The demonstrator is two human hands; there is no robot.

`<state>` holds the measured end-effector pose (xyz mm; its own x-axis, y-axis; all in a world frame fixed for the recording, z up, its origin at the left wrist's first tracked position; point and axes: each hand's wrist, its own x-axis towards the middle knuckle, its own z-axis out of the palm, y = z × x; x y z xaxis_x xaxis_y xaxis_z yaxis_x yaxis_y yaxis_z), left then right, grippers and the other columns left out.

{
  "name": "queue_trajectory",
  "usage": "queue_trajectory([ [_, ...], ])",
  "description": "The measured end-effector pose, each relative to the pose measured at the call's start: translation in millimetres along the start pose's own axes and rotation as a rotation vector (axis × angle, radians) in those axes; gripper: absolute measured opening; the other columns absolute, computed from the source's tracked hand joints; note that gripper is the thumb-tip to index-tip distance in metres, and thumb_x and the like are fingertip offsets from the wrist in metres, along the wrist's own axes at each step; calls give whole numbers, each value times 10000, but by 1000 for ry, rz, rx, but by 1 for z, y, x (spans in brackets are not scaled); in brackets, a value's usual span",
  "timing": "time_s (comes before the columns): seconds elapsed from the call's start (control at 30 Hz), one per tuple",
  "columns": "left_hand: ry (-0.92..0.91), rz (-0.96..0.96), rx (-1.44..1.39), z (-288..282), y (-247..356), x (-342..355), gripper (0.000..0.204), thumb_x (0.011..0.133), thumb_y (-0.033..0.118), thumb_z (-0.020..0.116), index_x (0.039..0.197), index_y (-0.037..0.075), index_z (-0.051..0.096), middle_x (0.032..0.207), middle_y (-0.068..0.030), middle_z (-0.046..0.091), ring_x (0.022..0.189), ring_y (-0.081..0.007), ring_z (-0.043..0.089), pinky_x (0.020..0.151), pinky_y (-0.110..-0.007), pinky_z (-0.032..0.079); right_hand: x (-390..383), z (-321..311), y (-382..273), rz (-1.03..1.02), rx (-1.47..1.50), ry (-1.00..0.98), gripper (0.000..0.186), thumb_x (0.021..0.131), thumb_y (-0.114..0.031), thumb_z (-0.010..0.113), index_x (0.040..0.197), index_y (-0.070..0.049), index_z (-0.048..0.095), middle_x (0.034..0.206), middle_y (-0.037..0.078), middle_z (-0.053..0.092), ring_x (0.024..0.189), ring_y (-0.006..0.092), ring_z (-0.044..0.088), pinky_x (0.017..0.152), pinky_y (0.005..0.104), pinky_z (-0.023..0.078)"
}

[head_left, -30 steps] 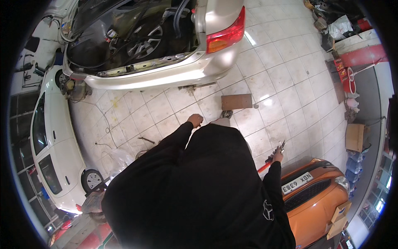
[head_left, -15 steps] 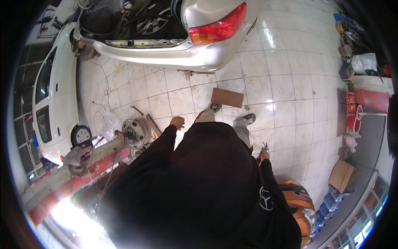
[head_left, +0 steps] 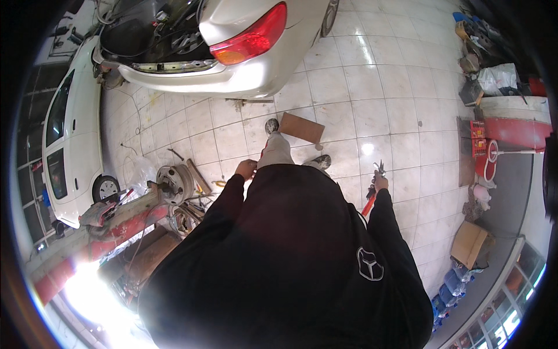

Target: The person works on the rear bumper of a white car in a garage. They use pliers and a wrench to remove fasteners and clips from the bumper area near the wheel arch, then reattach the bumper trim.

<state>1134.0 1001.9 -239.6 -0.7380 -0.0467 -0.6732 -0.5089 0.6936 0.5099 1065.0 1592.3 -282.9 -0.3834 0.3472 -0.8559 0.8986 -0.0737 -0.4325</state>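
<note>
My left hand [head_left: 246,168] hangs beside my light trouser leg [head_left: 278,148], below the silver car's rear bumper [head_left: 250,81] in the picture; its fingers are partly hidden. My right hand [head_left: 381,182], out to the right over the tiled floor, is closed on metal hand tools [head_left: 379,168], with a red-handled tool [head_left: 368,205] extending back below it. Their exact kinds are unclear. A brown board [head_left: 301,128] lies on the floor just in front of my shoes [head_left: 272,124].
A white car [head_left: 71,134] stands at the left, near a red metal beam [head_left: 122,228] with loose wheel rims [head_left: 173,185] and bars beside it. Along the right are piled parts [head_left: 494,78], a red tool case [head_left: 478,139], a cardboard box [head_left: 472,243] and blue containers [head_left: 450,291].
I have stepped and turned, bringing my left shoe forward beside the board. My right hand has risen in the picture, still holding the tools. The orange car has dropped out of sight.
</note>
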Motion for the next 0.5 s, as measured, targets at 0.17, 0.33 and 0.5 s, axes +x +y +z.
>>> queue_trajectory([
  [0.17,-23,-320,-514,-1,72,31,311,915,231,543,1123,14,623,939,-92,688,722,-201,714,535,-326,560,9,-14,18,68,-16,-26,347,915,-405,663,785,-107,541,613,-8,485,432,142,442,417,360,439],
  [0.33,-147,-255,-380,17,84,73,143,922,92,517,950,25,641,919,-93,683,709,-210,711,542,-383,586,27,-24,23,128,-42,-11,367,890,-387,682,746,-76,550,584,29,516,405,185,488,391,391,461],
  [0.5,-153,223,188,34,95,127,148,903,123,556,931,49,681,870,-82,687,721,-203,690,566,-375,585,40,-41,-1,227,6,29,355,888,-375,677,746,-76,550,572,32,508,390,181,473,390,389,462],
])
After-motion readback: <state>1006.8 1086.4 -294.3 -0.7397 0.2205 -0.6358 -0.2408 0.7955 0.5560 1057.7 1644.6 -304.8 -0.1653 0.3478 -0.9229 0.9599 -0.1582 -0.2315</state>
